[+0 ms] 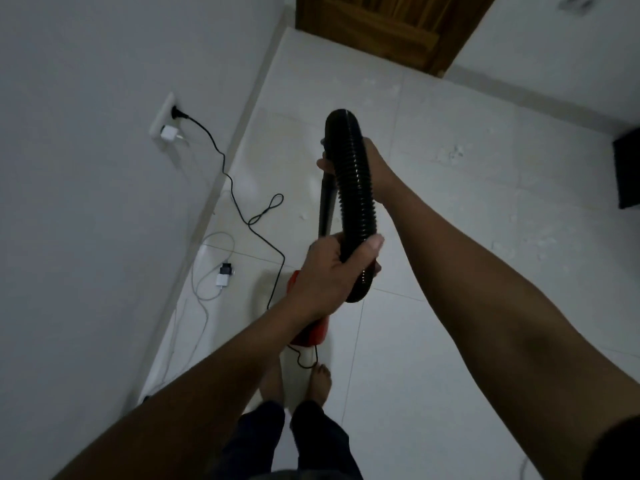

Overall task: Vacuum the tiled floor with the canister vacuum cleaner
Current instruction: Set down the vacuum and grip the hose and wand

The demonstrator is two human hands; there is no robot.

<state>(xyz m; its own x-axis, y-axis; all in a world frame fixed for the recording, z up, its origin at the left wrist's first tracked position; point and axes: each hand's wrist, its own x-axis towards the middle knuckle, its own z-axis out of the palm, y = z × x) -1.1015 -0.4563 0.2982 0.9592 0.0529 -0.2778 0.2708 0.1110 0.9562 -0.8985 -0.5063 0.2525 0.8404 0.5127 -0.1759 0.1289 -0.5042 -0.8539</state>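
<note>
White glossy floor tiles (450,306) filled the scene, meeting a pale wall (86,168) on the left and a brown wooden door (381,26) at the far end. On that left wall sat a white socket strip (162,114) with a black plug (180,113) and a small white charger (169,134) in it. A thin black power cord (239,206) ran from the plug across the floor towards the red canister vacuum body (313,332), which lay near the person's bare feet (320,379), mostly hidden under the left forearm. A white cable with a small adapter (223,275) lay looped by the wall.

The left hand (332,271) was clenched around the near part of the black ribbed vacuum hose (355,188), which arched up and away. Farther along, the right hand (370,168) gripped the black rigid tube (326,202) where the hose joined it. White crumbs (450,152) lay scattered on the tiles to the right, and a dark box edge (628,171) showed at the far right.
</note>
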